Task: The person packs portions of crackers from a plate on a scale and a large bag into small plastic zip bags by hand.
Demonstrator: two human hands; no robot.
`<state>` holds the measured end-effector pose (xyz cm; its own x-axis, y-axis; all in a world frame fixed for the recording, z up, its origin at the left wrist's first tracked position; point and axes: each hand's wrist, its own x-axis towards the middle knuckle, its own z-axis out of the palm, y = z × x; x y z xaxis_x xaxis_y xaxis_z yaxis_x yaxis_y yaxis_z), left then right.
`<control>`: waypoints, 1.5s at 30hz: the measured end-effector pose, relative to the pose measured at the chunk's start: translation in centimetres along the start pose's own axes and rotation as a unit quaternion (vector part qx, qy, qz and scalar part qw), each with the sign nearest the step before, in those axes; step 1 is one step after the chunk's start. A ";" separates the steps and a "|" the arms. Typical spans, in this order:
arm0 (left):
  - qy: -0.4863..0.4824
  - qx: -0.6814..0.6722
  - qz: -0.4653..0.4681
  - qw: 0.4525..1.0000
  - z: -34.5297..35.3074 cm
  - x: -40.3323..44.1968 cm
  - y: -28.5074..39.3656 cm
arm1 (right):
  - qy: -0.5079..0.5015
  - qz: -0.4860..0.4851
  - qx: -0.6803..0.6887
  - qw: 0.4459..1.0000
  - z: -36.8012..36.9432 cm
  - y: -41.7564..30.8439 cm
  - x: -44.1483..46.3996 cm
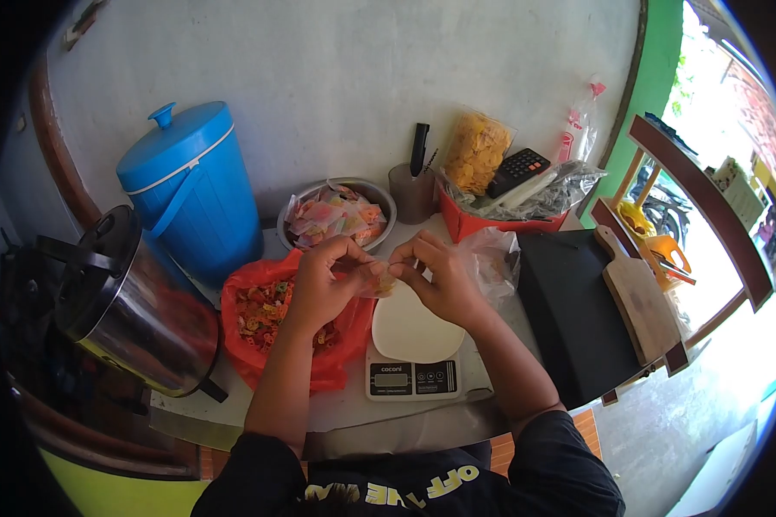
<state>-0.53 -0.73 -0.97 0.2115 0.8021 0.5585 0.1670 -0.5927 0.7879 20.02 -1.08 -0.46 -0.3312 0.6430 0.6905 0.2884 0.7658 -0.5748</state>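
My left hand and my right hand meet above the table, fingers pinched on a small clear plastic bag with something yellowish in it. Just below my right hand is the white pan of a kitchen scale; its display is too small to read. A red plastic bag full of small orange and red ring-shaped snacks lies open under my left forearm. Behind my hands, a metal bowl holds several small filled clear packets.
A blue drink cooler and a steel pot stand left. At the back, a red tray holds chips and a calculator. To the right are crumpled clear plastic, a black box and a wooden cutting board.
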 end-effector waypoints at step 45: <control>0.080 0.049 -0.026 0.995 -16.5 -3.7 4.1 | -0.510 -0.124 -0.248 0.814 21.4 -2.1 0.8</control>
<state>-16.55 -4.92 4.44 0.0464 0.8287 0.5577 0.2681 -0.5482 0.7922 -0.03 -2.00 -8.11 -0.9354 0.3359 -0.1107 0.3428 0.9381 -0.0499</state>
